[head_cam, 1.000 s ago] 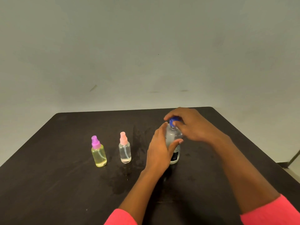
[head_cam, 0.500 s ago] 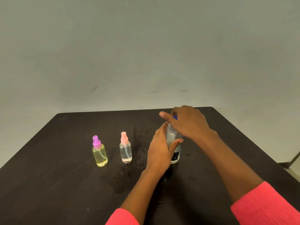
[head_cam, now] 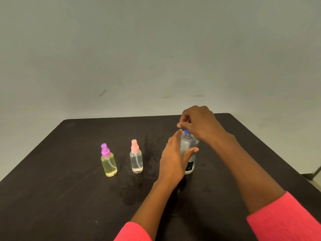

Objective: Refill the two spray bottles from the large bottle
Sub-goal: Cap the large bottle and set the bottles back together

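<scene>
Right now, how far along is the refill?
Done: nothing visible. The yellow-tinted spray bottle with purple top and the clear spray bottle with pink top stand closed on the dark table. In hand: left hand holds the large clear bottle; right hand curls over its blue cap, on the neck. Left: open all three, fill both, recap.

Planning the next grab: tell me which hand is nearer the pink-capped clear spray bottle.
Left. The left hand grips the large clear bottle just right of the pink-capped spray bottle; the right hand is farther right, over the blue cap.
</scene>
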The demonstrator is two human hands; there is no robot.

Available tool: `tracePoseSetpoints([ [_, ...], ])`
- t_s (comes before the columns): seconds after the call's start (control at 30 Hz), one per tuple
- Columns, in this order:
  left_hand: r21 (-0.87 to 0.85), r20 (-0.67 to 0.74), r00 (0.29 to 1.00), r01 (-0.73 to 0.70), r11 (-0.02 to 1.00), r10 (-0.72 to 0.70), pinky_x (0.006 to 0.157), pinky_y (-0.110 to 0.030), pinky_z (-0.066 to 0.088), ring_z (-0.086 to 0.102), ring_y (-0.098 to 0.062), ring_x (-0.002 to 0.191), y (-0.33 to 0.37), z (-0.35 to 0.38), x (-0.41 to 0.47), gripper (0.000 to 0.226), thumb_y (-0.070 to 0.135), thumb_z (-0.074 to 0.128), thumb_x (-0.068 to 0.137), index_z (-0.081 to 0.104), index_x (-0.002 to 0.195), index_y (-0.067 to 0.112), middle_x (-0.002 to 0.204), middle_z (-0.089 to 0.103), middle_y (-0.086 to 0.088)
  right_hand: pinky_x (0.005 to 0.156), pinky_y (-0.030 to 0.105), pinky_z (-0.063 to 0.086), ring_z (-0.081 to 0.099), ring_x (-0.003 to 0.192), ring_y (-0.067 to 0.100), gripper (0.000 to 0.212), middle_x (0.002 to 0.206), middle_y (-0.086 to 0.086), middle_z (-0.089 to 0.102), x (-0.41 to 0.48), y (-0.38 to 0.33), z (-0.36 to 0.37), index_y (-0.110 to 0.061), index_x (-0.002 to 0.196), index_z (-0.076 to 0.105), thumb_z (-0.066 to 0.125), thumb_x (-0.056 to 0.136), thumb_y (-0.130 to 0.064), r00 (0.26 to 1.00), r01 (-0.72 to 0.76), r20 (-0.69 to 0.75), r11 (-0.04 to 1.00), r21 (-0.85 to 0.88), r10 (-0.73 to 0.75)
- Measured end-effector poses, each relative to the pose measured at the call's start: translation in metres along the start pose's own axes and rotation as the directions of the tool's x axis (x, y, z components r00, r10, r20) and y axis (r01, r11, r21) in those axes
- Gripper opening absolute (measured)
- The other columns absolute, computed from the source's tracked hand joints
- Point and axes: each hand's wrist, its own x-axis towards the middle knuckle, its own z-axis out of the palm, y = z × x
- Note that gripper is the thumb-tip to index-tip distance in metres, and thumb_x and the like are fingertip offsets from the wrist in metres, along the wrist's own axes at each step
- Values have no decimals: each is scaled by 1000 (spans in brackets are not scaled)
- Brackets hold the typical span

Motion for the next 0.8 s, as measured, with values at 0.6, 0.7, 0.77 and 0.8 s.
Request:
tracePoseSetpoints([
  [0.6,-8,-15,1000,-2,1000,2,98,-29,43,46,-5,118,-5,1,1,66,59,55,81,31,138,34,135,46,10,66,25,40,58,80,19,34,87,5,65,-2,5,-3,-10,94,67,67,82,-41,993,-52,101,990,-135,66],
  [0.7,-1,-12,1000,-11,1000,11,94,-27,45,49,-4,113,-6,1,1,58,59,54,82,33,132,37,128,49,12,56,24,38,53,68,16,53,70,1,57,-1,5,-2,-7,83,64,64,76,-60,990,-93,89,982,-167,109],
  [0.77,-4,-10,1000,-7,1000,7,91,-26,45,50,-3,110,-6,0,0,55,59,54,82,34,129,38,124,50,13,60,24,41,57,72,18,61,76,3,61,-2,8,-2,-9,87,65,57,75,-68,988,-74,118,981,-178,95],
  [0.8,-4,-13,1000,-8,1000,8,91,-27,46,50,-2,108,-6,1,0,53,59,54,82,34,127,39,122,51,14,67,25,44,59,81,19,61,88,3,64,-4,10,-3,-12,98,65,55,76,-68,986,-54,148,987,-148,77],
])
